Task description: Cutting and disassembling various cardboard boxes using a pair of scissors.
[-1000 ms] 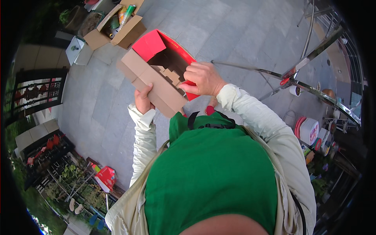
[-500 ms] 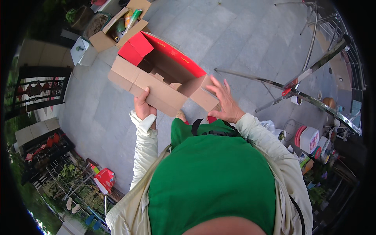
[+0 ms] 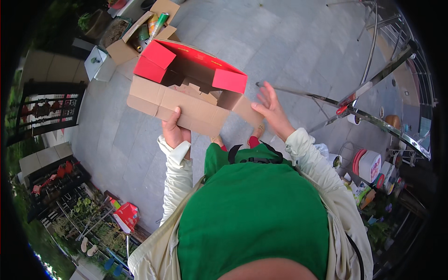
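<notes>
- Holding open red-and-brown carton [image 3: 186, 88] at chest height: left hand [image 3: 176, 130] clamps its near flap.
- Right hand [image 3: 270, 112] spread, touching right flap.
- Judged light, stiff cardboard; floppy flaps, so grip the walls.

A green apron [image 3: 254, 219] over a pale cream long-sleeved jacket [image 3: 177, 172].

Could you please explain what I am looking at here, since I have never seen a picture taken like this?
This comes from a wide fisheye camera worn on a person's head, looking down, so straight lines bend near the rim. The green apron is the person's own front. The left hand grips the near edge of an open cardboard box with red outer flaps. The right hand, fingers spread, touches its right flap. Beyond, on the grey paved floor, lies another open carton holding cans.
</notes>
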The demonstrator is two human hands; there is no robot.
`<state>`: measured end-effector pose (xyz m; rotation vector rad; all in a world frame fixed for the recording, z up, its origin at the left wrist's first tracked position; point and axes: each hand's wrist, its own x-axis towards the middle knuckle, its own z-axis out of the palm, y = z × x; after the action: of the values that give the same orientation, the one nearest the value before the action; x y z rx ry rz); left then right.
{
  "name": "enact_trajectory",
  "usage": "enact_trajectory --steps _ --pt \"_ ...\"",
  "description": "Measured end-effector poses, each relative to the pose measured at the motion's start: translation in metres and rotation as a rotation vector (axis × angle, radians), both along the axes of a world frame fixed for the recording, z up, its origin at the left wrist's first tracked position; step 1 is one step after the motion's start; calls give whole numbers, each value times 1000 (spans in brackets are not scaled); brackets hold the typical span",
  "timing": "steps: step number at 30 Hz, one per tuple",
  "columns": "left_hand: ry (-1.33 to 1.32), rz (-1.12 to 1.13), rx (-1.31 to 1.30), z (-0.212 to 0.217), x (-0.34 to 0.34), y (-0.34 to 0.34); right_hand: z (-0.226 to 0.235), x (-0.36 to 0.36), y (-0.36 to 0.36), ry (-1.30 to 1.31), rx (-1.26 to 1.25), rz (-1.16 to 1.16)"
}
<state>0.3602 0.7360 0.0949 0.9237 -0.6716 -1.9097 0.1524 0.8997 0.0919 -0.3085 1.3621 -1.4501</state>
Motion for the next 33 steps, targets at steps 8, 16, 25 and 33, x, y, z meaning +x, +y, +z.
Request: enact_trajectory --steps 8,16,25,33 --pt "9 -34 8 2 -15 19 53 8 -2 1670 23 184" --pt "-65 -15 -46 3 -22 38 27 16 -27 1511 217 563" --pt "-59 20 -27 -2 -25 50 22 23 -17 1685 153 556" --pt "-138 64 -63 2 -32 58 28 40 -20 1665 283 591"
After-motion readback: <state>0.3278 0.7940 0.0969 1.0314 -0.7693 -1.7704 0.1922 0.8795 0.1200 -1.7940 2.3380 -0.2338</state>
